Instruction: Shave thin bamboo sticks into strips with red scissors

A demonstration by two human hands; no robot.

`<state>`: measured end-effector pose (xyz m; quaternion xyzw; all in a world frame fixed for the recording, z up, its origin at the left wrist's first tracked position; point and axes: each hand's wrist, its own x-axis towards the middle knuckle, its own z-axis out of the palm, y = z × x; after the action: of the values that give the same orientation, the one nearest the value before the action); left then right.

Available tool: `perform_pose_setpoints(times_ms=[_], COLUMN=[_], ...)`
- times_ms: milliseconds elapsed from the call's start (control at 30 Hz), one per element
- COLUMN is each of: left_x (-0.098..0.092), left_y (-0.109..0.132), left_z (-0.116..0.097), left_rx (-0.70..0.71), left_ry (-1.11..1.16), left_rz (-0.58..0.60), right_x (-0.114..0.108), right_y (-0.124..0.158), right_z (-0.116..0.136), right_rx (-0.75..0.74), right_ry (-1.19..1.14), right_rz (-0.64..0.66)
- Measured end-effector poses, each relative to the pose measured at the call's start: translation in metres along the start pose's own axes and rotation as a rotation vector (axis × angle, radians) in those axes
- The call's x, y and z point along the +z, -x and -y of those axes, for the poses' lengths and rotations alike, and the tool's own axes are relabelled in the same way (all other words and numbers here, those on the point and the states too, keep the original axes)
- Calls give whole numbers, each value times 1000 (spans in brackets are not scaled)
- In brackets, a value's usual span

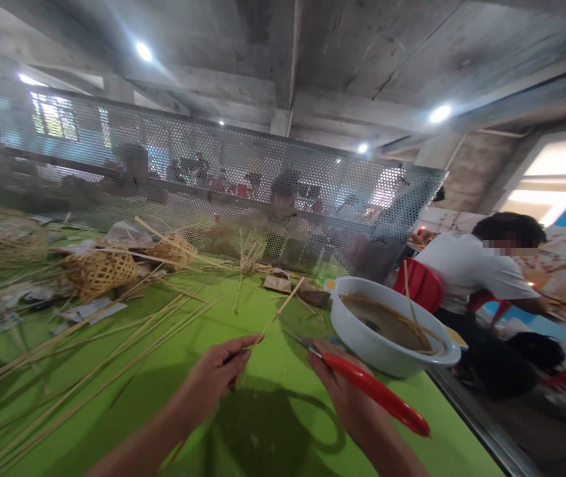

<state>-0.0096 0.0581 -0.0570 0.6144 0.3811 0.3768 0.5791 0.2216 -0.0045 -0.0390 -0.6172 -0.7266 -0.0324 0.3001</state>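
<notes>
My left hand pinches a thin bamboo strip between thumb and fingers, its free end slanting up and away to the right. My right hand is closed around red-handled scissors, seen nearly edge-on. Their narrow metal blades point up-left, with the tip close to the strip; whether they touch I cannot tell. A curved loop shows in the shadow on the green tabletop below. Right beside my right hand stands a white basin of murky water with strips soaking in it.
Long bamboo strips lie across the left side. Woven baskets and scraps of paper sit behind them. A perforated metal screen runs along the far edge, with people beyond it. To the right, a person in a white shirt sits by a red chair.
</notes>
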Motion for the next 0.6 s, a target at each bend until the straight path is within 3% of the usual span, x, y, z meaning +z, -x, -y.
perform_pose_setpoints(times_ms=[133, 367, 600], left_x=[-1, -2, -2], left_y=[0, -2, 3], left_z=[3, 11, 6], left_rx=[37, 187, 204], left_ry=[-28, -264, -325], left_rz=[-11, -78, -106], right_x=[4, 11, 7], right_y=[0, 0, 1], right_z=[-6, -8, -4], right_rx=[-61, -318, -311], right_ry=[83, 381, 548], right_rz=[-76, -118, -133])
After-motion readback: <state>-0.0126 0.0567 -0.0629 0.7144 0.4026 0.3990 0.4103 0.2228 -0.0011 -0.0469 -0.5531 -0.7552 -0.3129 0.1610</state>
